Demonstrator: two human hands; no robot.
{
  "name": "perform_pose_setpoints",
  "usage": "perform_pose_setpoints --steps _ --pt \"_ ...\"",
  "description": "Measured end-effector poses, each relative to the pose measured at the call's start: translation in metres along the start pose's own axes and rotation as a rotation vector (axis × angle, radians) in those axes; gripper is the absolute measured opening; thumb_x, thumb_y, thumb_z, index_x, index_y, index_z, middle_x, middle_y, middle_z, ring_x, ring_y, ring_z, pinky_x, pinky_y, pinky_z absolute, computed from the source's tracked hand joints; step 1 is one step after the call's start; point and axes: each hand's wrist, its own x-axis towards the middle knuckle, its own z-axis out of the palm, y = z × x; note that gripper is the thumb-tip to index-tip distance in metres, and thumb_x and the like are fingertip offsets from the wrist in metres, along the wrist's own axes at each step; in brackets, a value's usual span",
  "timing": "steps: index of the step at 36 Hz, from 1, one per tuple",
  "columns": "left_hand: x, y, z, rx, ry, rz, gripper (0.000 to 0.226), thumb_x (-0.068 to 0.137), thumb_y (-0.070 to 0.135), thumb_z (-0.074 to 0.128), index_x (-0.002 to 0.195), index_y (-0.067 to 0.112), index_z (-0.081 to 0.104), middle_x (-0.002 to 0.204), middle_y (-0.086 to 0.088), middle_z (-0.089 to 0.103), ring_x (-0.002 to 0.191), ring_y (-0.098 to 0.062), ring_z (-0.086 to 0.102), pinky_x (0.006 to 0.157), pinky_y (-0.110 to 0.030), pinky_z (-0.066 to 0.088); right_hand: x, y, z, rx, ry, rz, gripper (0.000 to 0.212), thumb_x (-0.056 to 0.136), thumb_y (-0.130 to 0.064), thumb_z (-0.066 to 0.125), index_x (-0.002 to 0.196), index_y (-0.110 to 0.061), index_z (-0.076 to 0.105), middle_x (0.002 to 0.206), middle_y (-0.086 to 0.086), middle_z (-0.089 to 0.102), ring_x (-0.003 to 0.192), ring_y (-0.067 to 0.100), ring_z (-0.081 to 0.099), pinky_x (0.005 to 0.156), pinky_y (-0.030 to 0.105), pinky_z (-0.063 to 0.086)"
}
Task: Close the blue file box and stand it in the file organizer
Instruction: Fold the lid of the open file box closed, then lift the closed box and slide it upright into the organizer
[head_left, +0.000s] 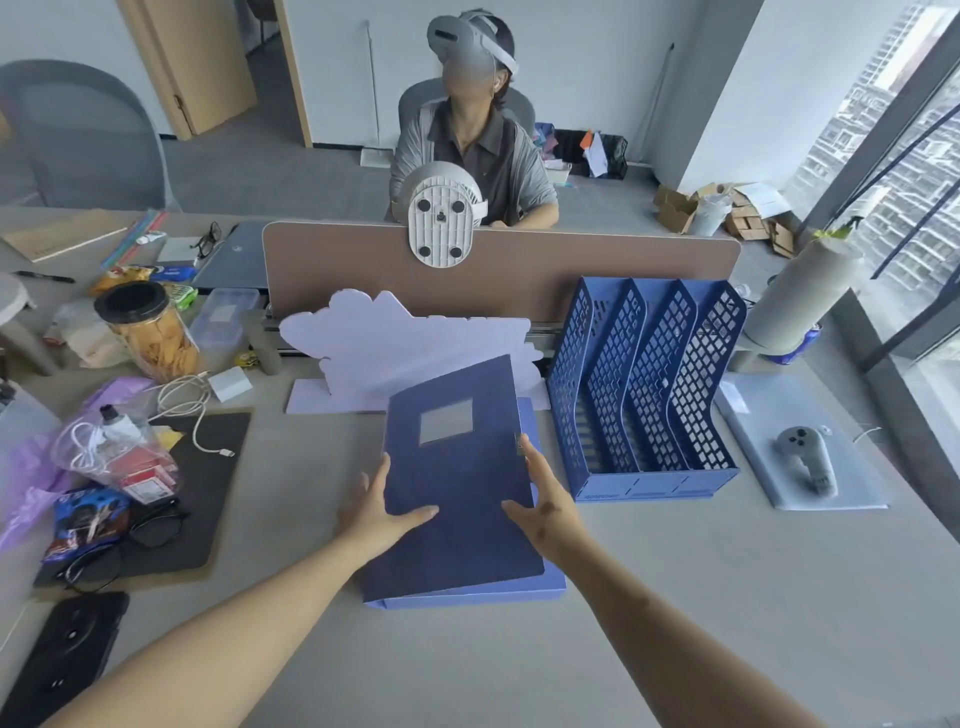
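The blue file box (457, 488) lies flat on the grey desk in front of me, its dark lid with a grey label window down over the lighter blue base, slightly askew. My left hand (376, 512) rests on the lid's left edge, thumb across the top and fingers spread. My right hand (545, 499) presses the right edge, with the index finger by the small clasp. The blue file organizer (644, 395) with perforated dividers stands just right of the box, and its slots hold nothing.
A lilac cloud-shaped board (363, 343) stands behind the box against the brown desk divider (519, 270). Left are a snack jar (150, 332), cables, bags and glasses on a black mat (208, 467). Right lies a grey controller (810, 457) on a pad. A person sits beyond the divider.
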Motion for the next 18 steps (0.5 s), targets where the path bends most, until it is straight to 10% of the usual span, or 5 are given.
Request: perform_pose_setpoints --steps 4,7,18 --pt "0.001 0.002 0.012 0.005 -0.105 0.005 0.121 0.070 0.053 0.083 0.155 0.042 -0.003 0.166 -0.008 -0.018 0.155 -0.025 -0.001 0.121 -0.043 0.019 -0.004 0.022 -0.003 0.005 -0.025 0.050 0.084 0.088 -0.003 0.060 0.152 -0.033 0.017 0.148 -0.024 0.025 0.136 -0.005 0.022 0.081 -0.011 0.023" --pt "0.004 -0.005 0.022 0.049 -0.080 0.017 0.124 0.066 0.055 0.084 0.155 0.043 -0.002 0.166 -0.007 -0.018 0.155 -0.022 -0.003 0.120 -0.043 0.020 -0.009 0.036 0.002 0.022 -0.019 0.107 0.086 0.086 -0.003 0.061 0.153 -0.033 0.016 0.149 -0.025 0.023 0.135 -0.006 0.022 0.102 0.008 0.021" --pt "0.006 -0.004 0.043 0.291 0.012 0.014 0.131 0.052 0.082 0.072 0.149 0.055 -0.013 0.168 -0.003 -0.009 0.142 -0.037 0.035 0.081 -0.031 0.048 -0.005 0.066 0.002 -0.015 0.029 0.169 0.085 0.087 -0.006 0.060 0.152 -0.039 0.015 0.147 -0.032 0.023 0.132 -0.006 0.027 0.103 0.018 0.027"
